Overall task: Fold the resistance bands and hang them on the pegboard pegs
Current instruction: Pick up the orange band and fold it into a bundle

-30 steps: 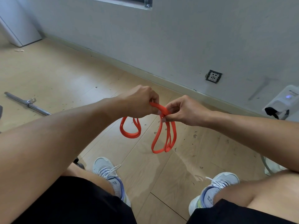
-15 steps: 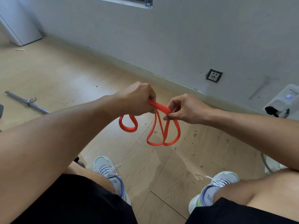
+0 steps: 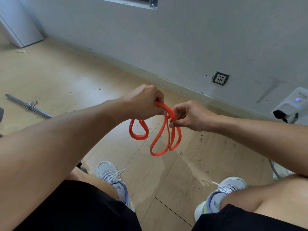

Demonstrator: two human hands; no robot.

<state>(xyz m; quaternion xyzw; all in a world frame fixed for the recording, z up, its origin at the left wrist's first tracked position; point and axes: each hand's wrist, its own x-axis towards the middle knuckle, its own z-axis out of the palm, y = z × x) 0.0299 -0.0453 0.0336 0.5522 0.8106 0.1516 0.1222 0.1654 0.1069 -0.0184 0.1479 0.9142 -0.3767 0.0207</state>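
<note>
Orange resistance band (image 3: 157,142): gripped in left hand (image 3: 144,101) fist, pinched by right hand (image 3: 191,116); loops hanging.

An orange resistance band (image 3: 156,140) is seen, plain and without pattern. The floor (image 3: 55,77) is laid in pale beige wood-grain planks, flecked with small dark specks. The wall (image 3: 200,39) is painted light grey, marked by a darker grey smear at the right. A white socket (image 3: 220,78) is framed in black. The shorts (image 3: 80,209) are black. The shoes (image 3: 111,179) are light grey with white laces and lilac trim. A silver metal bar (image 3: 28,105) is visible.
</note>
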